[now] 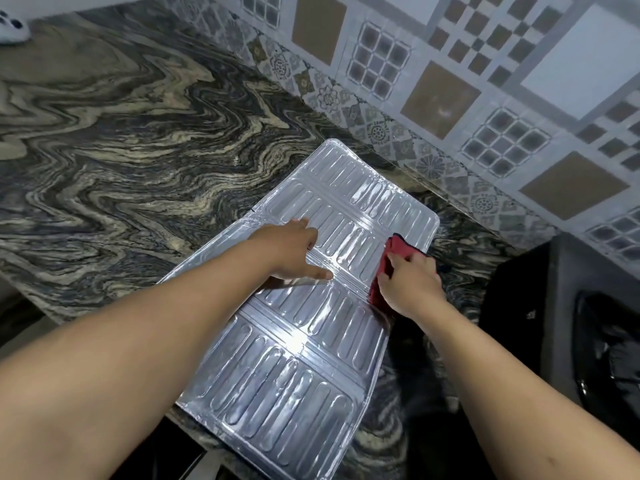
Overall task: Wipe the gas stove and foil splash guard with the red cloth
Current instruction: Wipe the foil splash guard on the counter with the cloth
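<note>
The foil splash guard (304,306) lies unfolded and flat on the marbled stone counter (114,143), and everything else is best placed from it. On its middle panel the left hand (294,251) presses down with fingers straight and spread, pinning the sheet. At the guard's right edge the right hand (410,282) has its fingers curled over the bunched red cloth (389,258), which sits half on the foil and half over the counter.

The foil looks thin and creased along its fold lines, so a hard push with the cloth could buckle a panel or tear a fold, I think. If the pinning hand lifts, the light sheet would likely skid toward the near counter edge, which its closest corner already overhangs. The raw foil rim could also nick the fingers working along it.

To the right of the guard, well apart, sits the black gas stove (554,323), only partly in view. Beyond the guard's far end rises a patterned tiled wall (450,81). Far off to the upper left a white object (12,27) rests at the counter's corner; I cannot tell what it is.
</note>
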